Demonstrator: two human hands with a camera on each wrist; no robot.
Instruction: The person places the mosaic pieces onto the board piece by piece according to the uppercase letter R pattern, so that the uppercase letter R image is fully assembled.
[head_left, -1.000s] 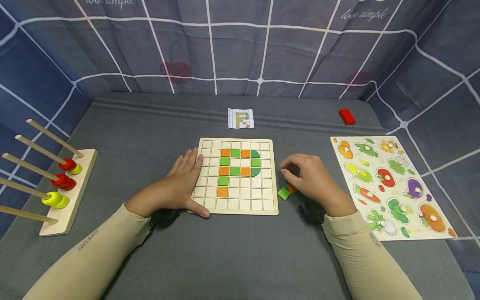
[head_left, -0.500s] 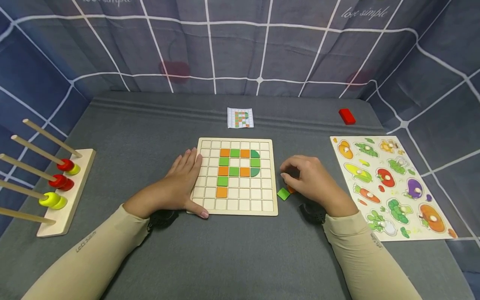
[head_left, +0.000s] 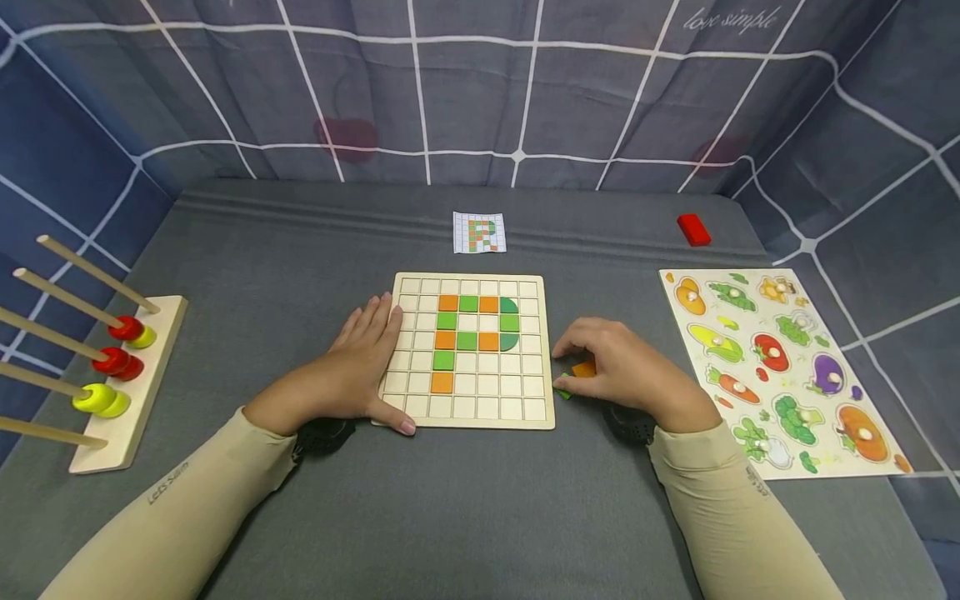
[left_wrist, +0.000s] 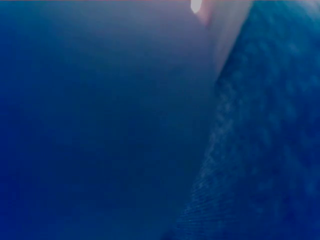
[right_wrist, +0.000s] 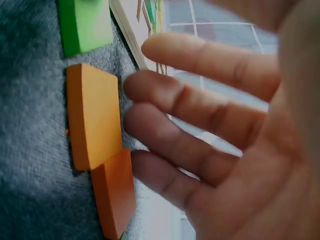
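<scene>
My left hand (head_left: 348, 367) rests flat with straight fingers on the left edge of a wooden grid board (head_left: 517, 392). Orange and green square tiles, plus two rounded dark green ones, form a P-like shape in its cells. Just off the board's right edge, my right hand (head_left: 622, 371) is over loose tiles, thumb and fingers apart. Its thumb partly covers a green tile (head_left: 565, 394); an orange tile (head_left: 584, 368) shows behind. From the right wrist, the green tile (right_wrist: 92, 27) and two orange tiles (right_wrist: 102, 120) lie beside loosely bent fingers. The left wrist view is too blurred to read.
Behind the board lies a small printed pattern card (head_left: 479, 233). A peg stand (head_left: 153, 379) with red and yellow beads stands left. A vegetable puzzle board (head_left: 750, 321) lies right, with a red block (head_left: 693, 230) behind it. Patterned curtains enclose the table.
My right hand has lowered and spread its thumb and fingers, the thumb now over the green tile. My left hand stays on the board. The head view has shifted slightly.
</scene>
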